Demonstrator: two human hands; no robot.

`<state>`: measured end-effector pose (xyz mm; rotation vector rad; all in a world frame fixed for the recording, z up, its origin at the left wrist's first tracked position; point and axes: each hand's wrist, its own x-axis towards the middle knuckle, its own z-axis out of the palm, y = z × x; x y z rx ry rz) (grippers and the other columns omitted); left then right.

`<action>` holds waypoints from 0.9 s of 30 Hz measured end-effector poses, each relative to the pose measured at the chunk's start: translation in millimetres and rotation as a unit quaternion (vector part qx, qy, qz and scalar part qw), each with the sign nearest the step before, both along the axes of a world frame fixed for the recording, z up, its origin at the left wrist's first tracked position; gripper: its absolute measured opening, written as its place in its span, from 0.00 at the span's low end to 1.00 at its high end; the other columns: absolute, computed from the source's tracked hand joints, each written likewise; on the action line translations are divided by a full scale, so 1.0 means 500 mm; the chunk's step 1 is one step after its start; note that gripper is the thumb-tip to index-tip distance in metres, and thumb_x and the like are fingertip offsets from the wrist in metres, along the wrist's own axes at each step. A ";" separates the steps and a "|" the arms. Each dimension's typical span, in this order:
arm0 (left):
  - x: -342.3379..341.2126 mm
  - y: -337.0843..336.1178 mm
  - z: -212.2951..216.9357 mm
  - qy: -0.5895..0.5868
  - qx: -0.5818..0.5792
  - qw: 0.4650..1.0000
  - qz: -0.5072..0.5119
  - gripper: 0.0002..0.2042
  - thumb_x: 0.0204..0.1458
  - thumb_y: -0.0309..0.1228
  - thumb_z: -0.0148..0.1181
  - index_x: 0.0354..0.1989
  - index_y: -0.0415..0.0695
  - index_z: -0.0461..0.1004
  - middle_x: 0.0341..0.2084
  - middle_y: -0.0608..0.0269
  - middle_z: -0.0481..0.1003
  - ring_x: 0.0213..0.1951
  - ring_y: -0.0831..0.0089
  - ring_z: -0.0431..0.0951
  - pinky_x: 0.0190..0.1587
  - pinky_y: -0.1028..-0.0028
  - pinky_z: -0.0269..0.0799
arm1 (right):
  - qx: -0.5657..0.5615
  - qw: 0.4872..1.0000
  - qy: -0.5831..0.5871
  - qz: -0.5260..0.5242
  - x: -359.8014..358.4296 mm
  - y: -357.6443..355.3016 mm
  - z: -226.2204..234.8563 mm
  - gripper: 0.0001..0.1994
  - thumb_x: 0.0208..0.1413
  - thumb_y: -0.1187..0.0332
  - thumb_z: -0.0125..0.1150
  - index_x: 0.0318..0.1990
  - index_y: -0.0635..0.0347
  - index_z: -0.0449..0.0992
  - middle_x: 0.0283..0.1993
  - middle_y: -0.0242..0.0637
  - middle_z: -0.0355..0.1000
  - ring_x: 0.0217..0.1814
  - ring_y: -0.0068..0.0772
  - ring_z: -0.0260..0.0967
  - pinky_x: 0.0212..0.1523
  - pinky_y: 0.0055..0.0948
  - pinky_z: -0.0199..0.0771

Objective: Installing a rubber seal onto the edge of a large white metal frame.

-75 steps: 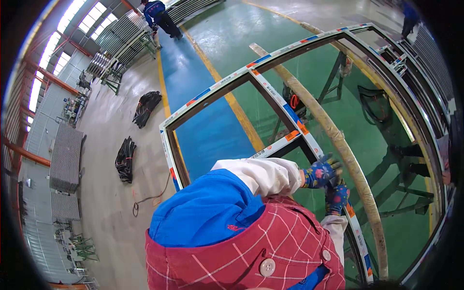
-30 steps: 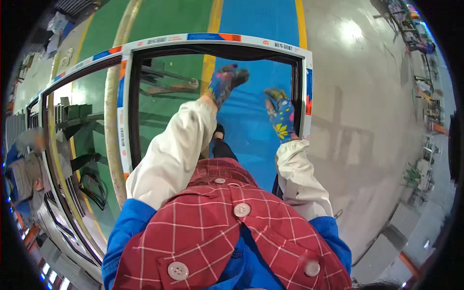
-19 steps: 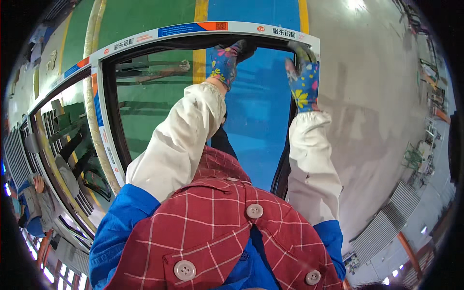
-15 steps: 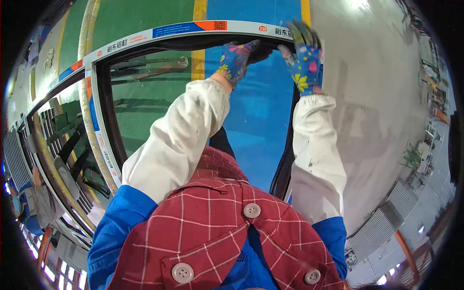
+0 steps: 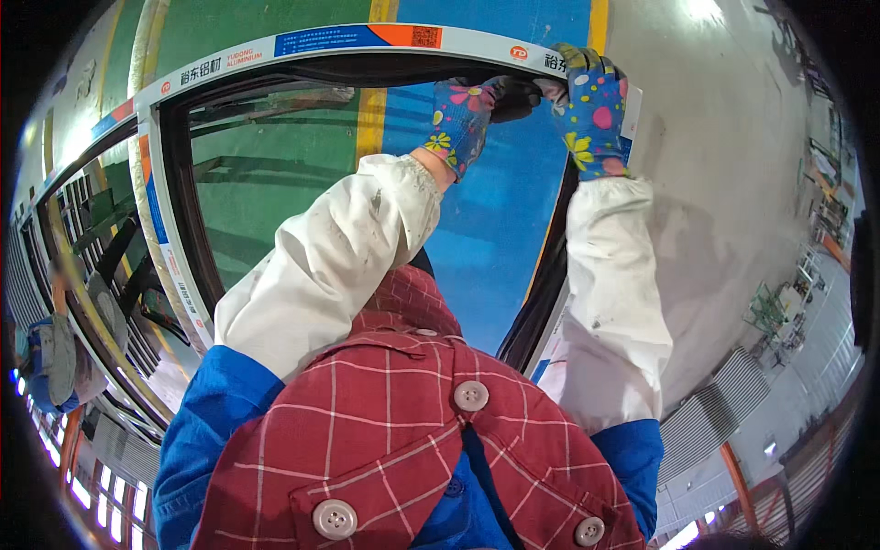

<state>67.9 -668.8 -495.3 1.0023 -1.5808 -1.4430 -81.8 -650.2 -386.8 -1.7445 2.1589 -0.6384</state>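
A large metal window frame with printed protective film spans the view in front of me. Along its inner edge runs a black sealing strip, loose and wavy in places. My right hand, in a blue flowered glove with dark fingers, wraps over the frame near its far right corner, thumb inside. My left hand, gloved alike, reaches through the opening just below the strip, close to the right thumb. Its dark fingers are curled together against the black edge; what they pinch is hard to make out.
A second framed opening adjoins on the left. Below lies a green floor with a yellow line and a blue lane. Another person is at the far left. Stacked grey profiles lie at the lower right.
Both hands have shifted slightly right in the view, and the left fingers are now closer to the right thumb. The frame appears a little higher and further left.
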 end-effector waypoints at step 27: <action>0.121 -0.057 -0.087 -0.086 -0.101 0.991 -0.026 0.12 0.49 0.22 0.49 0.43 0.36 0.71 0.37 0.61 0.74 0.35 0.74 0.75 0.37 0.80 0.72 | -0.075 0.966 0.239 0.059 0.033 -0.037 -0.087 0.18 0.44 0.58 0.59 0.43 0.53 0.71 0.38 0.38 0.69 0.43 0.41 0.65 0.44 0.38 0.62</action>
